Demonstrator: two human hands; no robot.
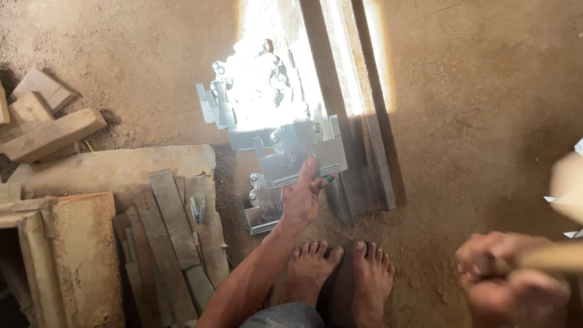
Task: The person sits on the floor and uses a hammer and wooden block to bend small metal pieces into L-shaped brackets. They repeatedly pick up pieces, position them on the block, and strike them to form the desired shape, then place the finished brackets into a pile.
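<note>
Two hands, left (pixel 300 197) flat on metal bracket (pixel 306 159), grip apart, right (pixel 507 282) blurred, clamped on wooden handle (pixel 555 258), steel rail (pixel 352 121) alongside.

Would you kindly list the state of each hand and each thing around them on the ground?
Left hand: reaching down, fingers on a metal bracket.
Metal bracket: flat on the ground, touched.
Second bracket: on the ground, untouched.
Right hand: blurred, closed around a wooden handle.
Steel bars: lying flat, partly sunlit.
Wood offcuts: piled loosely.
</note>
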